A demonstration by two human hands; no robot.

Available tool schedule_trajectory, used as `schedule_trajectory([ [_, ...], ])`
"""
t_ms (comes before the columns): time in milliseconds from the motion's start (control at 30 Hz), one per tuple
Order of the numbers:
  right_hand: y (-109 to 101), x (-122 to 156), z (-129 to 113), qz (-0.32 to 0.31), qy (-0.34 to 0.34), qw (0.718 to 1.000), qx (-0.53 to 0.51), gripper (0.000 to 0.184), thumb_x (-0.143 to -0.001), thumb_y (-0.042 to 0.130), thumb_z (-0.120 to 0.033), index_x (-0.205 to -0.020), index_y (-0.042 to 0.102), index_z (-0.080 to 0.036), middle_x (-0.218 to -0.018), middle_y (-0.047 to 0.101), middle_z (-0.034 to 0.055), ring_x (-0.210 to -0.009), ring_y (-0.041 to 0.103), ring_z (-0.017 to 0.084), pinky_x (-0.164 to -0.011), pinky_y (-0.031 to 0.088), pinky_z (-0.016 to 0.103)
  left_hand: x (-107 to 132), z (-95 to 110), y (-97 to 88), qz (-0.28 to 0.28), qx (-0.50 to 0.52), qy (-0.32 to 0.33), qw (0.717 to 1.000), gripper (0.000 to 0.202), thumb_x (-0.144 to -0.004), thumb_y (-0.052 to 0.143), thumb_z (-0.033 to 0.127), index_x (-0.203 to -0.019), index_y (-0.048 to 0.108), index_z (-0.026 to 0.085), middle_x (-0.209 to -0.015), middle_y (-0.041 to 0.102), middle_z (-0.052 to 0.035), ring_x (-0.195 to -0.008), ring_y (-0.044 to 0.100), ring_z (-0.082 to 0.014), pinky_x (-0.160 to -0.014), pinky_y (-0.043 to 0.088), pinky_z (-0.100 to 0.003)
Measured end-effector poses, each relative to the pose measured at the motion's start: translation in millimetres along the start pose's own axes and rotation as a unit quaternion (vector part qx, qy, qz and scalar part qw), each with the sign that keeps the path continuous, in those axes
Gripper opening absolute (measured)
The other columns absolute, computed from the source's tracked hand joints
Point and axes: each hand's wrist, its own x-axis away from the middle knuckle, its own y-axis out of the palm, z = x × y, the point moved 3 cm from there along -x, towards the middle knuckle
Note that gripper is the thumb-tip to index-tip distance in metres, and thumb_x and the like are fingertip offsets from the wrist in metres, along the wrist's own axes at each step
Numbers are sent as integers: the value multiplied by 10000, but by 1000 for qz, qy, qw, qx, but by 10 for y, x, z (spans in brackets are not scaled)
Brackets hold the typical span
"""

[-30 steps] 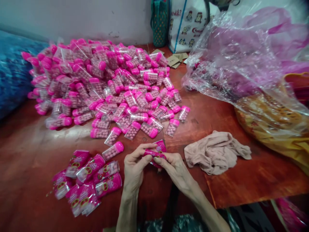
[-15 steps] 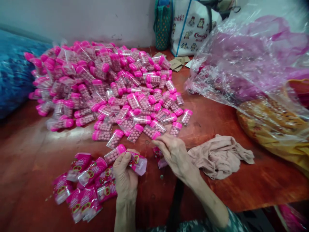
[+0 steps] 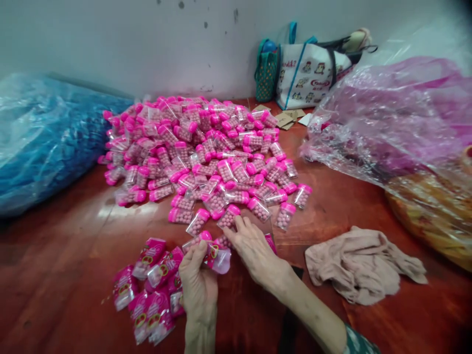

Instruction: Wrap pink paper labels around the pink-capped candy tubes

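Note:
My left hand (image 3: 197, 280) is closed around a pink printed sleeve wrapper (image 3: 217, 256), its clear end sticking out to the right. My right hand (image 3: 250, 248) lies with fingers stretched over a clear candy bottle with a pink cap (image 3: 226, 219) at the near edge of the big pile of such bottles (image 3: 199, 152). Left of my left hand sits a small heap of wrapped bottles (image 3: 151, 290) in pink printed sleeves. A further pink wrapper (image 3: 271, 242) peeks out under my right hand.
A beige cloth (image 3: 361, 263) lies crumpled at the right on the red-brown table (image 3: 66, 236). A blue plastic sack (image 3: 40, 137) fills the left, a clear sack of pink stuff (image 3: 391, 118) the right. Bags (image 3: 306, 73) stand against the wall.
My hands have parted: the left kept the wrapper and moved toward the wrapped heap, the right reached forward onto a bottle in the pile. The view has tilted upward.

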Motion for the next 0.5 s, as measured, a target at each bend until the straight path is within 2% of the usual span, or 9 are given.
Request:
schedule_trajectory([
  [67,12,-6,1,-15,-13,1000,-6,492,-894,228,-86,-1375,262,-183,-1446,248,132,-1347,147,292,-1009,319,486,1,37,21,5,15,-3,1000,138,-539,743,123,-655,674,153,-645,683,34,-597,615,-85,-600,501,-191],
  [133,26,-12,7,-8,-23,999,-20,484,-881,243,-72,-1359,279,-144,-1420,286,161,-1348,134,301,-1014,308,505,7,71,45,4,23,-3,1000,128,-543,738,112,-643,670,154,-630,679,38,-595,615,-84,-600,504,-189],
  [233,49,-26,8,14,-31,998,-47,461,-871,301,-81,-1332,298,-109,-1379,344,185,-1329,191,320,-1003,314,516,28,118,71,-5,24,4,1000,116,-556,740,126,-641,664,150,-611,673,41,-575,609,-80,-598,507,-190],
  [300,30,-38,7,35,-17,997,-68,442,-867,353,-108,-1307,318,-106,-1329,406,186,-1280,294,323,-973,348,506,46,152,76,-8,24,17,1000,104,-566,741,132,-618,652,148,-590,662,49,-552,596,-69,-587,502,-183],
  [367,-47,-42,1,54,4,995,-85,389,-864,385,-137,-1252,363,-105,-1197,515,177,-1135,462,299,-884,425,461,57,187,72,-7,25,36,999,101,-574,738,132,-598,641,148,-578,653,57,-544,588,-61,-584,498,-178],
  [433,-189,-23,-2,69,54,989,-118,284,-865,423,-191,-1140,434,-126,-991,599,121,-885,575,240,-732,483,375,57,213,65,0,27,56,998,101,-573,735,124,-599,642,152,-579,653,62,-554,591,-62,-593,498,-183],
  [500,-370,43,10,96,166,959,-210,161,-836,509,-272,-963,487,-176,-792,603,28,-671,568,175,-599,466,291,51,222,65,9,28,78,997,100,-570,732,117,-610,649,155,-587,659,66,-563,596,-66,-603,500,-194],
])
